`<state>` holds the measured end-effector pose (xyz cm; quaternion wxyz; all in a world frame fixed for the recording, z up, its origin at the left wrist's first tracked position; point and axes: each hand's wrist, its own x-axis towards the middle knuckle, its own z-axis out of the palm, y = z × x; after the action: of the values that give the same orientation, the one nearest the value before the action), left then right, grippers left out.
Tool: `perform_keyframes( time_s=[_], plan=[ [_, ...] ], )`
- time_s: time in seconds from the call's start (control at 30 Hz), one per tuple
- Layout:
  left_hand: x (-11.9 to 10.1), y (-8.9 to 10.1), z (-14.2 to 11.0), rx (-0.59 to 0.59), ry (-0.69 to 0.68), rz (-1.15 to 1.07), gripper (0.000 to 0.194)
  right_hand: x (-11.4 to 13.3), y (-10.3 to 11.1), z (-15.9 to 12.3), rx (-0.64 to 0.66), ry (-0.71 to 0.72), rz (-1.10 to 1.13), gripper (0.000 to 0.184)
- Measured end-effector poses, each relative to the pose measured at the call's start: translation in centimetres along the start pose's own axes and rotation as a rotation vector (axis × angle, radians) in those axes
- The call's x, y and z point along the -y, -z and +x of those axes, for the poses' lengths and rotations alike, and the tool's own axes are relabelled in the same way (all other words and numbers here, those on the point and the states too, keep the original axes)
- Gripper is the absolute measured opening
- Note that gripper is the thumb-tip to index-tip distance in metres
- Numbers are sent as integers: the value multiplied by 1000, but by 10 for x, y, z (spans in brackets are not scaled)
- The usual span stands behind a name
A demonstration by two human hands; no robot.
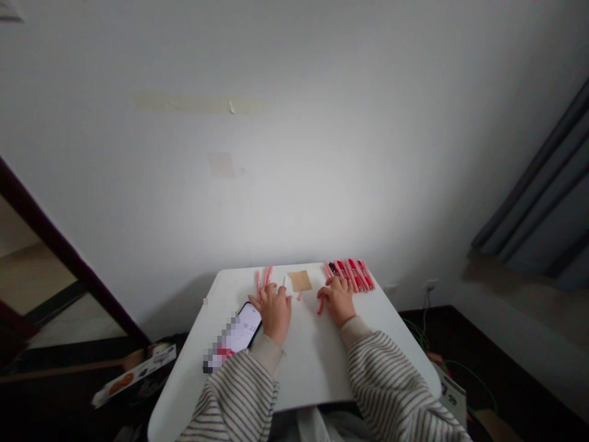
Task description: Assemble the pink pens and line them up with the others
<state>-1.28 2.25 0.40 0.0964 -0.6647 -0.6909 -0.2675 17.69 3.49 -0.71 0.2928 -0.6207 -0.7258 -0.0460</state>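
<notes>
My left hand [275, 312] rests on the white table [307, 368] with its fingers spread, nothing plainly held in them. Just beyond its fingertips lie several pink pens [264, 275] and a slim white piece [284, 281]. My right hand [340, 302] is on the table too, fingers apart and bent, its fingertips beside a row of pink and red pens [352, 274]. A short red piece [320, 306] like a pen cap lies against its thumb side. Between the hands sit a small pink piece [299, 296] and a brown paper square [300, 280].
A phone [242, 328] with a lit screen lies left of my left wrist. The pale wall [294, 184] stands behind the table's far edge. A grey curtain [543, 202] hangs at right; green cables [478, 373] run along the dark floor.
</notes>
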Motion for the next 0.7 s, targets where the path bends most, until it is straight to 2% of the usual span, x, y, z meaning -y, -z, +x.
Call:
perform_keyframes(
  time_s=[0.13,0.3,0.7],
  plan=[
    [-1,1,0,13,9,24,24,4,0,1,21,22,-30,18],
    [-2,3,0,5,15,43,25,10,3,2,53,-25,-84,17],
    [-2,2,-1,-57,45,96,25,9,4,-1,40,41,8,18]
  ],
)
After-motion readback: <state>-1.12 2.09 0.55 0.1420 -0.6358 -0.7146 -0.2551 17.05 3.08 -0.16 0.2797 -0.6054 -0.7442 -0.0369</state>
